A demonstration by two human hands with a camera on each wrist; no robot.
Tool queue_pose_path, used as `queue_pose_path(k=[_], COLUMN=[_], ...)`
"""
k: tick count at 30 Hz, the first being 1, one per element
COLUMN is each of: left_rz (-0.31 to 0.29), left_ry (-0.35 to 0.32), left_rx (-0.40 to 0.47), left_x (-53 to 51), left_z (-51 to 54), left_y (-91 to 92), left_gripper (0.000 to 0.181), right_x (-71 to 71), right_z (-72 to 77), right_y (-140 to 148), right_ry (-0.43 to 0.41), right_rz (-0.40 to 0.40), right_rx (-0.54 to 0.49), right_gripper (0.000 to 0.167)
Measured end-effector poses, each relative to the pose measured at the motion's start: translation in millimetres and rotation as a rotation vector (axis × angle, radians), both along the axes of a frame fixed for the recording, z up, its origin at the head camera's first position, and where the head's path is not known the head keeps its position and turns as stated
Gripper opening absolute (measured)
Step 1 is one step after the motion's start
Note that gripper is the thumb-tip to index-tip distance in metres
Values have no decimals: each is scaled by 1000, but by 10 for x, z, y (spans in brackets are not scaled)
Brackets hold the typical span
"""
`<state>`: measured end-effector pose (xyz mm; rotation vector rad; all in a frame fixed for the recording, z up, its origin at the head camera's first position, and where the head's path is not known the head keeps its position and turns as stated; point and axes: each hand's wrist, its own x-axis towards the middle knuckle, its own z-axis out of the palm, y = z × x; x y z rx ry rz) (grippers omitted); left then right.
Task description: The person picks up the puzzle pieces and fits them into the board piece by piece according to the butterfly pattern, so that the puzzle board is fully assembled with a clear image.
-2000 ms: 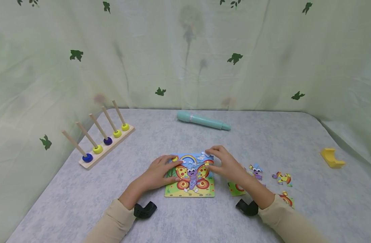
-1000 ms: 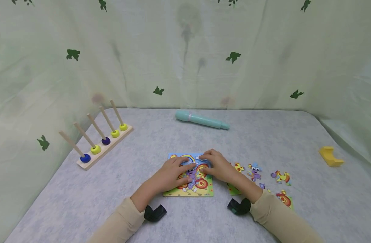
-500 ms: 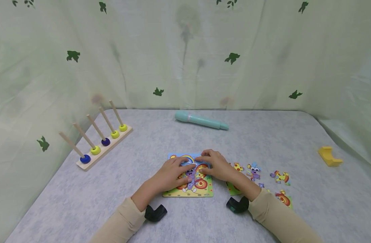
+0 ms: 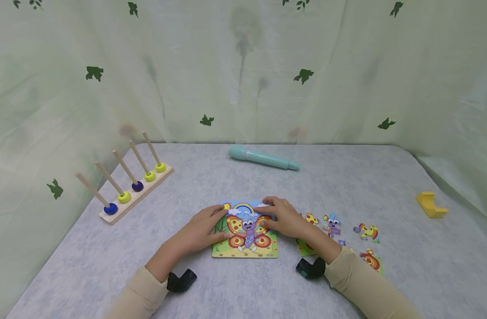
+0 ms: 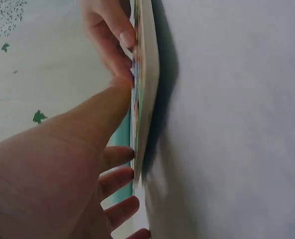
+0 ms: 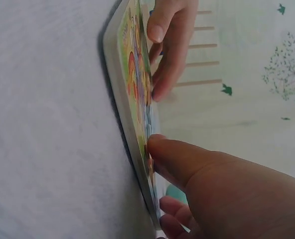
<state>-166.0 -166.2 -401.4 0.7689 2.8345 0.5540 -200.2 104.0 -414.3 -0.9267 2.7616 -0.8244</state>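
Note:
A butterfly jigsaw puzzle (image 4: 249, 235) lies on the table in front of me, showing a purple butterfly, a rainbow and a sun. My left hand (image 4: 201, 228) is at its left side, fingers loosely spread, with the thumb and fingertips on or close to the board. On the upper right part of the puzzle rest the fingertips of my right hand (image 4: 286, 218), its thumb on the butterfly's wing. In the right wrist view that thumb (image 6: 177, 154) touches the picture face. Neither hand visibly pinches a piece. The fingers partly cover the top right corner.
Loose puzzle pieces (image 4: 367, 232) lie right of the board, some hidden under the right forearm. A wooden peg stand (image 4: 141, 189) with blue and yellow rings stands at the left. A teal microphone-shaped toy (image 4: 263, 158) lies behind, and a yellow curved block (image 4: 430, 205) at the far right.
My left hand has moved left off the puzzle's middle, uncovering the butterfly. Over two seconds my right hand has shifted slightly left along the top right part of the puzzle.

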Motion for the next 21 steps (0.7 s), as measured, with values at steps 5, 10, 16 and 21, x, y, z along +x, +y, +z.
queue_pose_path(k=[5, 10, 16, 21], left_rz=[-37, -72, -60, -37], left_ry=[-13, -7, -19, -38], left_rx=[59, 81, 90, 71], left_x=[91, 122, 134, 134], left_z=[-32, -118, -139, -133], left_y=[-173, -247, -254, -248], left_gripper=[80, 89, 95, 100], right_x=[8, 18, 77, 162], right_z=[-6, 32, 267, 519], right_y=[-10, -8, 71, 238], right_ry=[-23, -67, -216, -192], right_rz=[-4, 7, 45, 20], right_rx=[20, 31, -89, -222], right_gripper=[46, 51, 60, 62])
